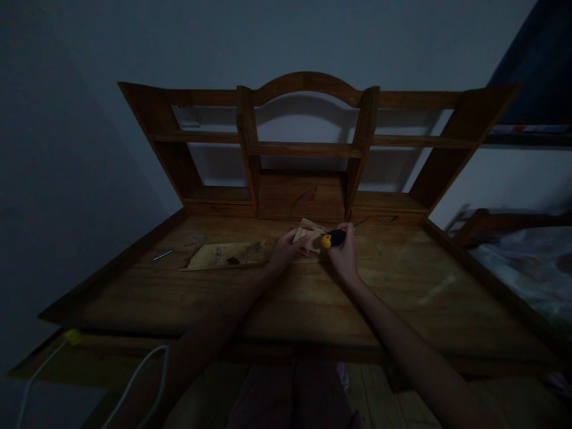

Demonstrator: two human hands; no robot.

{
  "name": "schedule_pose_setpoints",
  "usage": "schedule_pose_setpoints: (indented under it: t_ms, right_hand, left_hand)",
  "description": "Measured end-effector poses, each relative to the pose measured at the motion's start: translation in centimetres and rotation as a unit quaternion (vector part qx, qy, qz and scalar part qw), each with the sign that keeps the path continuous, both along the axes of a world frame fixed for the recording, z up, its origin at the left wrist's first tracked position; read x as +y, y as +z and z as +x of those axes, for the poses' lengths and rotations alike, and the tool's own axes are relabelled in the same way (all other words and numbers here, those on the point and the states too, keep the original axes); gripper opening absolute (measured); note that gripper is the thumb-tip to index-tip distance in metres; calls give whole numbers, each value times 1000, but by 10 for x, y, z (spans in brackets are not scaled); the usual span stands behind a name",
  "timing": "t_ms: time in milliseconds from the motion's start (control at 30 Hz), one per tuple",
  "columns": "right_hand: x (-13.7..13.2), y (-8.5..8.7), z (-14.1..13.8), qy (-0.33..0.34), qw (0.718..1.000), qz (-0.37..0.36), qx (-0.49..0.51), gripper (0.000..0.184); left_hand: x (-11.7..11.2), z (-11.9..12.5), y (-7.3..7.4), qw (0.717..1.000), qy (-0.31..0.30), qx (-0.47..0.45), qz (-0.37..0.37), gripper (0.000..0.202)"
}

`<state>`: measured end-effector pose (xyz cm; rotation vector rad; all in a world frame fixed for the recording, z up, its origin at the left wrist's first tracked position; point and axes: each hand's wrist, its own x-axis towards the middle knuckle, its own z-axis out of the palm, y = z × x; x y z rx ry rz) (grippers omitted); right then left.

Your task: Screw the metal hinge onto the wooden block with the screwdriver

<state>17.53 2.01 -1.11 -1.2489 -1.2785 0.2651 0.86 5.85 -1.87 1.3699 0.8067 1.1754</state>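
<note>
My left hand [288, 247] is closed on a small light wooden piece [311, 235], held just above the desk. The fingers of my right hand [345, 253] are wrapped round a tool with a yellow-and-black handle [333, 238]. That handle lies right beside the wooden piece, at its right edge. It is too dark to make out the tool's working end or whether it touches the wood. Left of my hands, a long flat wooden board [223, 254] with dark stains lies on the desk and runs behind my left hand.
The wooden desk [402, 286] has raised side edges and a shelf unit [304, 149] at the back. A thin metal rod [163, 254] and some small thin metal items [195, 240] lie at the left. A white cable [163, 369] loops at the front left.
</note>
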Motion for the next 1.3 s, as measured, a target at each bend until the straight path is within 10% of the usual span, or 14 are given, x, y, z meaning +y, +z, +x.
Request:
schedule_pose_setpoints:
  t_ms: [1300]
  right_hand:
    - [5,-5,1,60,998,24,26,32]
  left_hand:
    - [-3,-4,5,999,27,4,28,46]
